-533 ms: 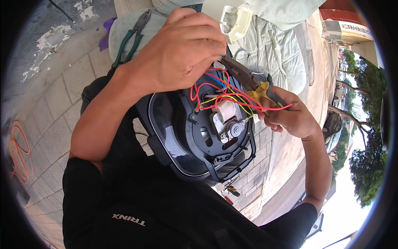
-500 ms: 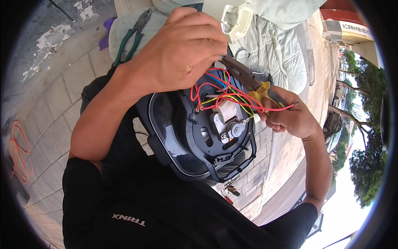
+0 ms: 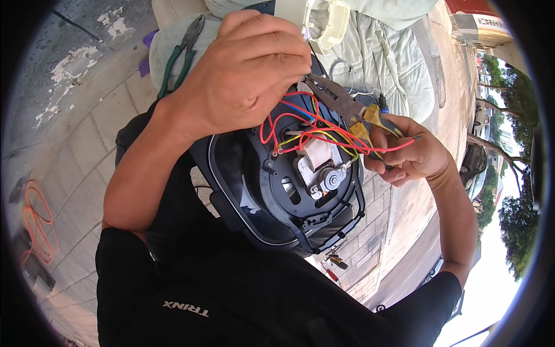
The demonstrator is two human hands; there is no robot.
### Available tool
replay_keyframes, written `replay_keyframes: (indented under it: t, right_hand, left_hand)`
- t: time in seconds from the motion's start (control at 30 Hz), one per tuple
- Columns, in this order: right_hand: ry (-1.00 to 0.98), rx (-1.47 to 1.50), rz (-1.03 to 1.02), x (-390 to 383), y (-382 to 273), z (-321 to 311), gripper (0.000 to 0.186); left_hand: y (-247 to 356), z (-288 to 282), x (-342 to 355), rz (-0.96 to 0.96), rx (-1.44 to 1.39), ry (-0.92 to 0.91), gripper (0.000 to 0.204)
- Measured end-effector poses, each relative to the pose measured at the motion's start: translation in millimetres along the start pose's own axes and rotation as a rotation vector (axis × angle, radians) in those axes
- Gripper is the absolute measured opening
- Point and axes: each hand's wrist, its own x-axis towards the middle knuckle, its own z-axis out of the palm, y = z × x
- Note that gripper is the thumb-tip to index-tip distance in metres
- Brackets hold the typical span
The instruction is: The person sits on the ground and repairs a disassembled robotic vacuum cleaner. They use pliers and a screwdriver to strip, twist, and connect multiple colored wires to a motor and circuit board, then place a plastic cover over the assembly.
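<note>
My left hand [image 3: 248, 75] is closed in a pinch above the wiring, apparently on a wire whose end is mostly hidden by the fingers. Wrapped around the handles of yellow-and-grey pliers [image 3: 342, 105] is my right hand [image 3: 413, 153]; the jaws reach to my left fingertips. Red wires [image 3: 335, 139] loop below both hands, one bundle lying across my right fingers. A blue wire [image 3: 300, 111] and yellow wires [image 3: 335, 144] run among them. Under them a black round appliance housing [image 3: 231, 191] rests on my lap, with a small motor [image 3: 318, 156] exposed inside.
Green-handled pliers [image 3: 185, 58] lie on a pale padded cloth [image 3: 399, 63] ahead. A cream plastic part [image 3: 334, 26] sits there too. Orange cord [image 3: 37, 225] is coiled on the paving at left. Small tools [image 3: 334, 266] lie beyond the housing; a parked car [image 3: 474, 162] stands farther right.
My left hand has shifted slightly left with its pinch kept. The pliers have tilted a little, and my right hand has moved slightly. The housing stays on my lap.
</note>
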Motion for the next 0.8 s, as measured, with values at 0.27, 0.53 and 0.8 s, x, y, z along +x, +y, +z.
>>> replay_keyframes:
  t: [0.27,0.53,0.8]
  right_hand:
    - [-0.244,0.173,-0.053,10.0,15.5,-17.9,0.013]
    - [0.176,-0.482,-0.296,-22.6,7.3,0.2,0.037]
    - [1.007,-1.76,-0.951,-10.5,31.2,35.8,0.058]
  left_hand:
    - [-0.7,-0.6,2.6,0.017,0.05,-0.016,0.022]
    - [0.1,3.8,2.8,-0.16,0.019,-0.049,0.019]
    - [1.6,1.7,-0.8,-0.274,-0.034,-0.096,0.018]
